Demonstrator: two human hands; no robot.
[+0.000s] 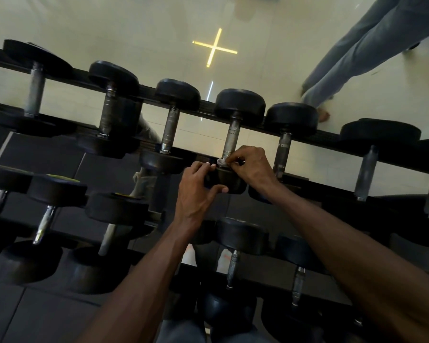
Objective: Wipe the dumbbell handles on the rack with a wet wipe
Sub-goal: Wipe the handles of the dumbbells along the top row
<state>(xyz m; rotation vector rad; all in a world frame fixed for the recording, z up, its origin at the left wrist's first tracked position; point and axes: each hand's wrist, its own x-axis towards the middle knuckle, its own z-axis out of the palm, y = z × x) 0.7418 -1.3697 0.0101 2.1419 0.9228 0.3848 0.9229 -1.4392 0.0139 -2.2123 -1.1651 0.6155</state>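
A black dumbbell with a grey metal handle (231, 138) lies on the top tier of the rack (332, 142), near the middle. My right hand (252, 164) pinches a white wet wipe (221, 162) against the near end of that handle. My left hand (200, 191) grips the dumbbell's near black head (229, 179), fingers over its top and thumb across its front. Most of the wipe is hidden under my right fingers.
Several more black dumbbells line the top tier, their handles (170, 129) (282, 149) on both sides of my hands. A lower tier holds further dumbbells (242, 235). A mirror behind the rack reflects a person's grey trouser legs (362, 50) and a yellow cross-shaped light (214, 47).
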